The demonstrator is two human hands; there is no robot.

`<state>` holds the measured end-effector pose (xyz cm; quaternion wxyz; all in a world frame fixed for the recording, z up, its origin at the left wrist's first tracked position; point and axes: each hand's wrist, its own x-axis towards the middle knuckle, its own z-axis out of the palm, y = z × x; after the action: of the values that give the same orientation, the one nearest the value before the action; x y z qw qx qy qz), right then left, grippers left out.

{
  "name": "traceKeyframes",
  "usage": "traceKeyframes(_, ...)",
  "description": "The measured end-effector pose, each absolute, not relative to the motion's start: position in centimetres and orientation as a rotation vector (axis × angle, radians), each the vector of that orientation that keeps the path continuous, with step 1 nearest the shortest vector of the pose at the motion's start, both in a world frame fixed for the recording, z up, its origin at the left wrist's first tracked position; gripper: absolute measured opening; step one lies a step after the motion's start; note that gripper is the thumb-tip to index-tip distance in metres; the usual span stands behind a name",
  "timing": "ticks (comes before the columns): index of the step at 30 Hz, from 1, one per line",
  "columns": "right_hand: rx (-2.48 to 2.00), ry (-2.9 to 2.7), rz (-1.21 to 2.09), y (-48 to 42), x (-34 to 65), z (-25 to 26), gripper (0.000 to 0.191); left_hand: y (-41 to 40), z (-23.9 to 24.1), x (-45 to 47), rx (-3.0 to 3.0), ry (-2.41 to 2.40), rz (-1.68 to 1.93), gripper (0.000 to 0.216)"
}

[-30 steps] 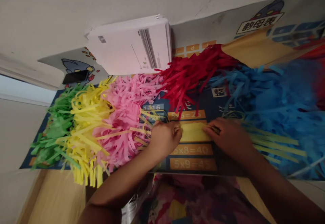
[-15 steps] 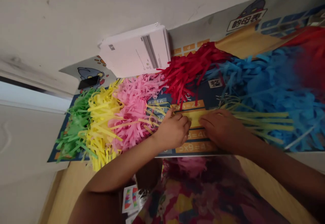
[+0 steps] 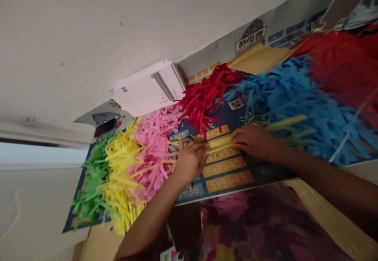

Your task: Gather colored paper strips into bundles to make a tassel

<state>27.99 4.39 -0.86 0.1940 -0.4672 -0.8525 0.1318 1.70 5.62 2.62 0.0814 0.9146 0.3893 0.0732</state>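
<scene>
My left hand [image 3: 191, 160] is closed on one side of a yellow fringed paper tassel [image 3: 220, 143]. On the other side, my right hand [image 3: 256, 142] has its fingers pressed together on the same tassel. The uncut middle band stretches flat between them, just above the printed mat [image 3: 228, 190]. Cut strips fan out past both hands, the right ones over a heap of blue fringed paper [image 3: 283, 91]. Pink fringed paper [image 3: 153, 142] lies near my left hand, and dark red fringed paper [image 3: 203, 99] lies behind both. My fingertips are partly hidden.
Yellow fringe [image 3: 122, 178] and green fringe [image 3: 99, 182] cover the mat's left end. A stack of white sheets or boxes [image 3: 147, 89] leans at the wall. A black phone-like object [image 3: 105, 127] lies beside it. Bright red paper [image 3: 339, 64] is heaped at the far right.
The view has tilted and shifted, showing more of the bright red heap. Both hands keep hold of the yellow tassel; its middle band now slants slightly up to the right.
</scene>
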Motion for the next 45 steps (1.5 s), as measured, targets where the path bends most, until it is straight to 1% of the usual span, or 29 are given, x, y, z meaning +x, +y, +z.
traceKeyframes(2,-1.365,-2.341,0.508,5.1,28.4,-1.1,0.018,6.3,2.8,1.2,2.590,1.188,0.219,0.017)
traceKeyframes(3,-1.400,-2.332,0.547,5.5,28.5,-1.1,0.019,6.5,2.8,1.2,2.539,1.203,0.206,0.022)
traceKeyframes(6,-1.535,-2.340,0.545,6.2,28.3,-0.8,0.023,6.9,2.7,1.6,2.477,1.296,0.189,0.040)
traceKeyframes(8,-1.625,-2.356,0.505,6.4,27.9,-0.5,0.023,7.0,2.4,2.1,2.470,1.375,0.202,0.043)
traceKeyframes(14,-1.744,-2.350,0.393,6.3,27.1,-0.2,0.022,7.1,1.7,2.7,2.491,1.465,0.214,0.034)
traceKeyframes(24,-1.706,-2.307,0.371,6.4,27.2,-0.9,0.024,7.2,1.2,2.7,2.511,1.477,0.200,0.034)
traceKeyframes(26,-1.681,-2.296,0.329,6.3,27.1,-0.7,0.018,7.2,1.0,2.5,2.515,1.484,0.239,0.023)
traceKeyframes(28,-1.588,-2.337,0.196,5.8,27.0,-0.2,0.011,7.2,1.0,2.3,2.605,1.410,0.340,0.009)
traceKeyframes(31,-1.328,-2.470,-0.010,4.8,26.8,0.5,0.012,7.0,1.4,2.2,2.898,1.094,0.384,0.018)
traceKeyframes(33,-1.217,-2.544,-0.051,4.2,26.6,0.7,0.011,6.5,2.1,2.6,3.043,0.956,0.279,0.014)
traceKeyframes(34,-1.192,-2.575,-0.062,4.1,26.5,0.7,0.012,6.2,2.5,3.0,3.082,0.942,0.217,0.012)
traceKeyframes(39,-1.188,-2.640,-0.050,4.9,26.5,0.4,0.016,5.6,3.4,4.8,3.148,1.021,0.084,0.022)
traceKeyframes(43,-1.278,-2.580,-0.008,5.7,26.2,0.8,0.015,6.3,3.1,4.8,3.082,1.088,0.103,0.015)
traceKeyframes(45,-1.274,-2.548,-0.034,5.7,25.5,1.0,0.011,6.6,2.8,4.5,3.070,1.127,0.122,0.011)
